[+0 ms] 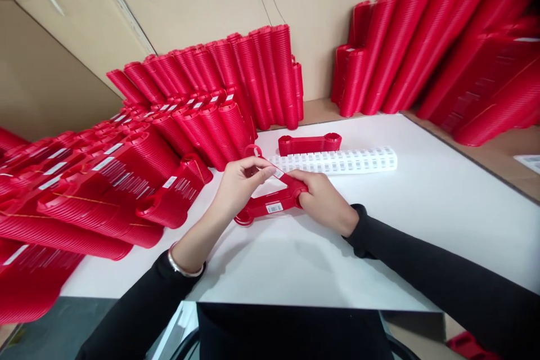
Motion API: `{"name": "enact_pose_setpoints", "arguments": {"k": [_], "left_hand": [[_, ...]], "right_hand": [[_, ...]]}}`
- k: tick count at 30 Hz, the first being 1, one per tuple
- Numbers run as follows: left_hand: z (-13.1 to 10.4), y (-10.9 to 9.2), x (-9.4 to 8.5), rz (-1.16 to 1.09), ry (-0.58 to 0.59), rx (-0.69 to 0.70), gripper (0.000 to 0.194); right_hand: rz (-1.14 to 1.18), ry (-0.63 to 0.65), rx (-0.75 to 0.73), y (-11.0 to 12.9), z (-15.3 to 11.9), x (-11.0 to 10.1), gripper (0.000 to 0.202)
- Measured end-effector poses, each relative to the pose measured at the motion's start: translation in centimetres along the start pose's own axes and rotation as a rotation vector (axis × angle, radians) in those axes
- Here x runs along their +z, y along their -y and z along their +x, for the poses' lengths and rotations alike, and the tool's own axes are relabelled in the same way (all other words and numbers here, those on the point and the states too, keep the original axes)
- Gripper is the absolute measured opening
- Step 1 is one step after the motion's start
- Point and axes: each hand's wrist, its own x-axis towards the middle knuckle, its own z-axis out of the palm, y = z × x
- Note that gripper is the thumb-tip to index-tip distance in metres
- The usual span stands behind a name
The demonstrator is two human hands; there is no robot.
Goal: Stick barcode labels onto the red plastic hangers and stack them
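My right hand [323, 199] grips one ring end of a red plastic piece with two ring-shaped ends [290, 181], held tilted above the table. The fingertips of my left hand [242, 183] pinch at a small white label [278, 173] against its flat middle; whether the label is fully stuck down I cannot tell. The far ring shows beyond my left fingers. Just below, a second red piece [264, 202] with a white barcode label lies on the white table [270, 264]. Behind my hands is a long white strip of barcode labels [358, 162].
Another red piece [310, 144] sits behind the label strip. Tall stacks of red pieces [228, 73] crowd the left and back, many labelled, some tied with bands. More stacks [400, 50] lean at the back right. A cardboard wall [324, 5] stands behind.
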Motion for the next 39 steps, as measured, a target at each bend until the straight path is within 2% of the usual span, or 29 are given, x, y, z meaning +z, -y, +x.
{"name": "enact_pose_setpoints", "arguments": {"k": [16,39], "left_hand": [[-0.46,0.40,0.13,-0.038,-0.010,0.060,0.012],[-0.66,0.45,0.44,0.037,-0.076,0.106,0.013]], "right_hand": [[-0.010,-0.013,0.001,0.45,-0.33,0.23,0.037],[-0.046,-0.012,-0.015,0.79,-0.62,0.20,0.035]]}}
